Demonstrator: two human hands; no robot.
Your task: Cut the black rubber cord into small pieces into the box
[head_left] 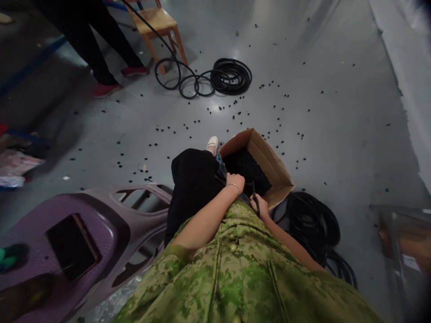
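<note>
My left hand (pixel 235 181), with a thin bracelet at the wrist, is closed in a fist at the near edge of the cardboard box (pixel 274 172). What its fingers hold is hidden from above. My right hand (pixel 261 207) is wrapped round dark-handled scissors (pixel 253 190), their blades pointing away from me over the box. Inside the open box lies a heap of small black pieces (pixel 247 166). The box stands between my legs, tilted in view.
Coiled black hose (pixel 232 76) lies ahead by a wooden chair (pixel 158 20), another coil (pixel 313 220) at right. Small black pieces dot the floor. A purple plastic chair (pixel 101 211) at left bears a phone (pixel 72 246). A person's legs (pixel 101 40) stand upper left.
</note>
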